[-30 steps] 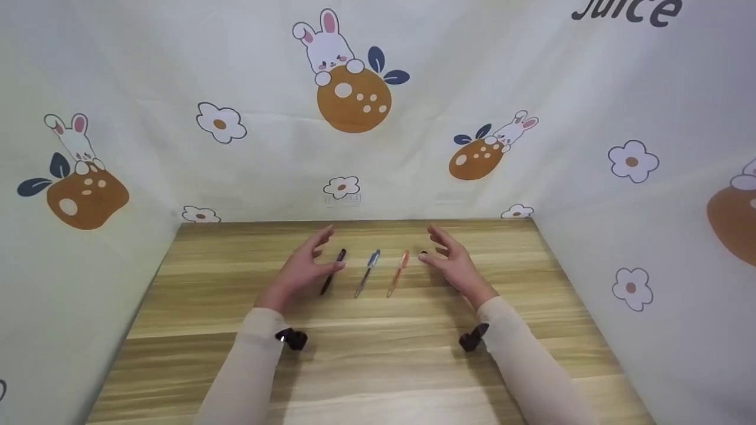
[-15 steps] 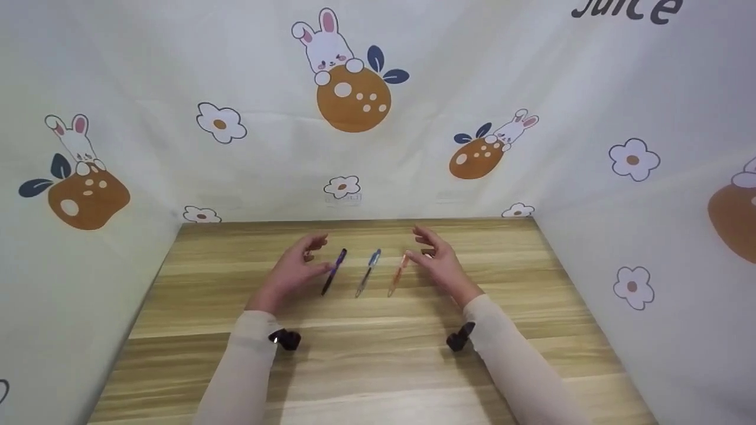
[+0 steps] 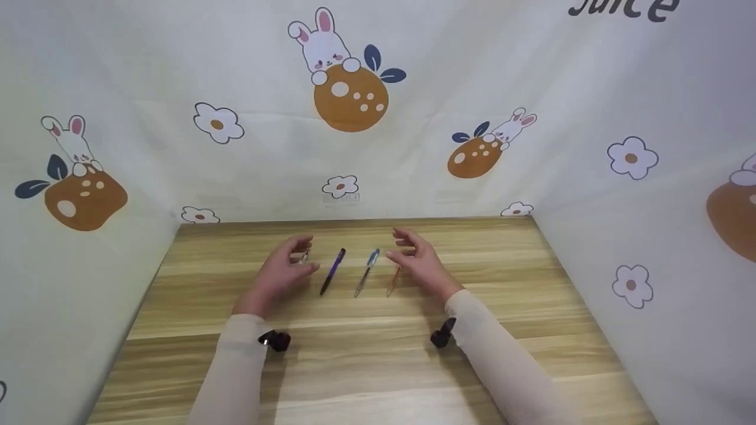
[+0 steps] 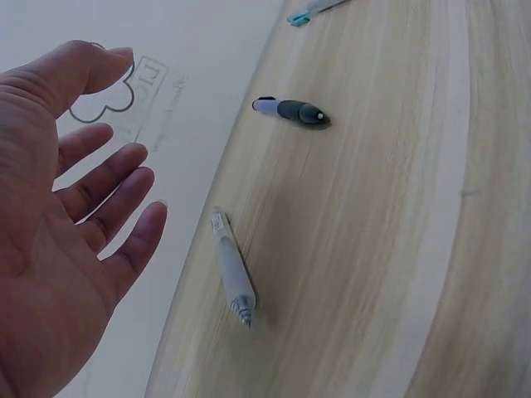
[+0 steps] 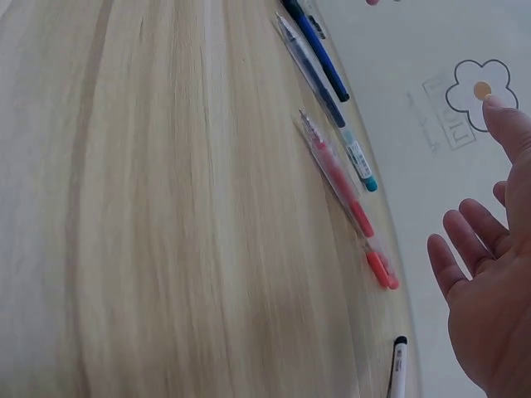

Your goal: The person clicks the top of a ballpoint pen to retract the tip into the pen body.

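Observation:
Over the table, my left hand (image 3: 277,274) hovers with its fingers relaxed and nothing in its grasp. A grey-white pen (image 4: 234,269) lies below it, mostly hidden by the fingers in the head view. To its right are a purple pen with a black grip (image 3: 333,271) and a clear pen with a blue cap (image 3: 367,271). My right hand (image 3: 428,265), fingers loosely spread and holding nothing, covers the upper part of a red pen (image 3: 394,282). In the right wrist view, a white pen with a black end (image 5: 399,369) shows partly at the bottom.
The pens lie in a row on a wood-grain table (image 3: 378,360). A white cloth (image 3: 266,159) printed with rabbits, oranges and flowers walls the table at the back and both sides. Each sleeve carries a small black camera (image 3: 276,340) near the wrist.
Both hands have shifted left. The left hand has moved off the purple pen and over the grey-white one; the right hand now covers part of the red pen. The pens stay in place.

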{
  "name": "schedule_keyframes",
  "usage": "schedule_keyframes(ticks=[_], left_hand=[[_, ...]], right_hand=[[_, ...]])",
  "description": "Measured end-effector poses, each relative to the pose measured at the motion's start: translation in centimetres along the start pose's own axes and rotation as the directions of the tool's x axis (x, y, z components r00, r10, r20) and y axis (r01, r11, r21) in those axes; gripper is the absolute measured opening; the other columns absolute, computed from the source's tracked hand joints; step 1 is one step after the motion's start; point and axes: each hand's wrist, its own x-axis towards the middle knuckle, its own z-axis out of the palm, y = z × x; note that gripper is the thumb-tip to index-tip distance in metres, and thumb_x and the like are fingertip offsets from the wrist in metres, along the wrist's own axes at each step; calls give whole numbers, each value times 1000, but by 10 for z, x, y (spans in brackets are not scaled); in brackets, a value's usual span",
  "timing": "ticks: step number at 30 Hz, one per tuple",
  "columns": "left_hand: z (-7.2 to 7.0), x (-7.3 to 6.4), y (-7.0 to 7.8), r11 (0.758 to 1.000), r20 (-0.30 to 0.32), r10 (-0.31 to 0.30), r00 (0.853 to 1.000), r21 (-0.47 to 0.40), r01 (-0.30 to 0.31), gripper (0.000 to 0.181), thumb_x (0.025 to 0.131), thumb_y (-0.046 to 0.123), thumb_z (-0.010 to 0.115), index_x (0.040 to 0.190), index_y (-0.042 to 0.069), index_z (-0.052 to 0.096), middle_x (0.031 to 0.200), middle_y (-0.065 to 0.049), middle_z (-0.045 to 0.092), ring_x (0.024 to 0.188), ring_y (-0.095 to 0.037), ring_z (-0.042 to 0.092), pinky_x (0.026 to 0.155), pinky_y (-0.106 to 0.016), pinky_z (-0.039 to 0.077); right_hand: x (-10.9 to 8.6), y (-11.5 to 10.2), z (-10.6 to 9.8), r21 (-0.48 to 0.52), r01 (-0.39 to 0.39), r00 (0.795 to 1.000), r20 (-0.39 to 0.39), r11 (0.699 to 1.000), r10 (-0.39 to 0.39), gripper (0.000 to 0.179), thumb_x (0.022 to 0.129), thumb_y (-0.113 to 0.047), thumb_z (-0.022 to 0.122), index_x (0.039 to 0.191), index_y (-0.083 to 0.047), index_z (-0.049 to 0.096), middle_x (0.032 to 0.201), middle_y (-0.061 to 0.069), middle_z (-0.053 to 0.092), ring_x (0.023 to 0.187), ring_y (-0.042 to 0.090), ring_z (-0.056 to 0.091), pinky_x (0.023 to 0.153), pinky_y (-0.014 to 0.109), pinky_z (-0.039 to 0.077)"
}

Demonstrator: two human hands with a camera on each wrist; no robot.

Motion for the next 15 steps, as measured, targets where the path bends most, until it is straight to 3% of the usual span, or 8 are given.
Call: schedule_keyframes(ticks=[8, 15], left_hand=[[-12, -7, -6, 1000, -13, -17, 1000, 14, 18, 71, 100, 11, 80, 163, 4, 48, 158, -25, 53, 150, -42, 48, 127, -56, 38], [-19, -14, -12, 997, -14, -36, 999, 68, 37, 68, 103, 14, 77, 163, 3, 47, 158, -24, 54, 149, -39, 48, 127, -57, 37]], right_hand=[[7, -7, 18, -4, -44, 997, 56, 999, 44, 66, 104, -31, 80, 163, -16, 53, 159, 4, 56, 149, 42, 48, 119, 51, 46], [16, -7, 36, 24, -16, 999, 44, 1000, 15, 64, 104, -19, 79, 161, -7, 53, 159, 13, 57, 147, 45, 50, 119, 51, 46]])
